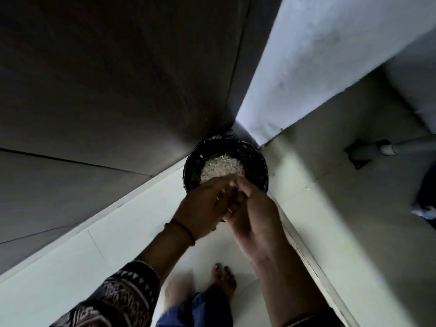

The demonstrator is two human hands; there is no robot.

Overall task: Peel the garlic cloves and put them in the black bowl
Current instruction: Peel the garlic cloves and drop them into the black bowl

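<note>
**Skins going into the corner container**

Dark wood-grain panels [106, 79] fill the left of the head view and meet a pale blue-grey wall [306, 55] in a corner above the pale tiled floor [70, 267]. In that corner stands a round black container [191, 166]. It looks more like a lined bin than the task's black bowl, though I cannot be sure. Above its near rim the left hand [205, 206] and right hand [254, 223] meet, fingers touching. Whether either grips anything I cannot tell, and no garlic clove is plainly visible. A heap of pale papery scraps [221, 167] lies inside the container. The step looks like discarding peel rather than peeling. Next, the hands likely need to part and fetch another clove, or carry a peeled one to the bowl.
</note>
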